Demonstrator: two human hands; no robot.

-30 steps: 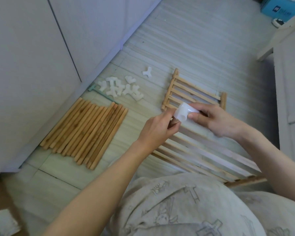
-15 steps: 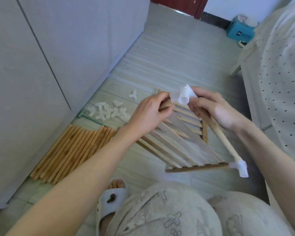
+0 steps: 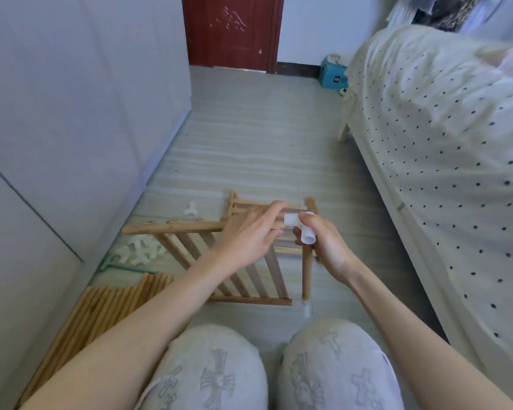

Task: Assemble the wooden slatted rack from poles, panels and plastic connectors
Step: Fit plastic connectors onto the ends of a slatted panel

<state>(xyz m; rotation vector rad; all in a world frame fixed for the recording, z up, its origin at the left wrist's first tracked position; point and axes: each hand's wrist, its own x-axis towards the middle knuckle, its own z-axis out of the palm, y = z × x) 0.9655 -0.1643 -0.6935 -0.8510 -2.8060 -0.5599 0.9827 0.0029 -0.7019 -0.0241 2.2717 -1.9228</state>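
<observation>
Connector (image 3: pixel 301 229): white plastic, held up in front of the knees, above the floor; seated on the top end of a pole (image 3: pixel 306 273), one open socket turned toward the panel.
Right hand (image 3: pixel 328 247): fingers curled round the connector and the pole's top end.
Left hand (image 3: pixel 249 235): fingers nearly straight, tips at the panel's corner beside the connector; whether it pinches a slat I cannot tell.
Panel (image 3: pixel 219 261): slatted, held tilted off the floor between the hands.
Pole's lower end: carries a second connector (image 3: pixel 305 309), blurred, just beside the panel's near corner.
Done: by my reading, one pole fitted with a connector at each end; panel corner being brought to the upper socket.
Left: most of the job. Spare poles (image 3: pixel 101 315) lie in a row by the wardrobe (image 3: pixel 57 128); loose connectors (image 3: pixel 139 251) heaped past them, one more (image 3: pixel 192 208) apart; second panel (image 3: pixel 279 208) flat on the floor (image 3: pixel 249 143).
Writing: blue box (image 3: pixel 333 74) by the bed (image 3: pixel 442 143) has a label, too small to read. Nothing legible elsewhere.
</observation>
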